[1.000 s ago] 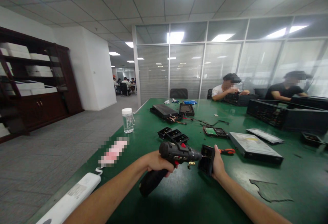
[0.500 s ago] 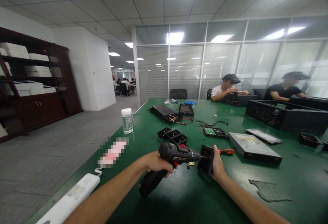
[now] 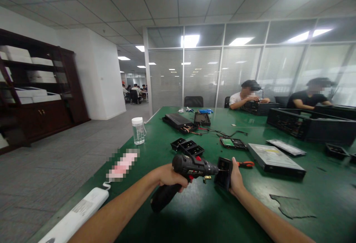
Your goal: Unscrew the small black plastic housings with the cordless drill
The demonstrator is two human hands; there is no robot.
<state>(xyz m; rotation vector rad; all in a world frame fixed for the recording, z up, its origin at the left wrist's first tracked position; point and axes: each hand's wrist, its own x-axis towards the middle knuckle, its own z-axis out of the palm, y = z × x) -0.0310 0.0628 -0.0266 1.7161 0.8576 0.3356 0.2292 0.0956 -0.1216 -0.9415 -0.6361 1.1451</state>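
Observation:
My left hand is wrapped round the grip of a black and red cordless drill, its bit pointing right. That bit reaches the inside of a small black plastic tray, which my right hand holds tilted up by its right side. Whether the tip meets a screw is too small to tell. A small brass-coloured piece shows below the drill's nose. Just beyond the drill lies a group of similar black trays. An orange-handled tool lies behind my right hand, partly hidden by it.
On the green table are an optical drive, an opened drive with a green board, a black box with wires, a water bottle and a white power strip. Two people work at black computer cases at the right.

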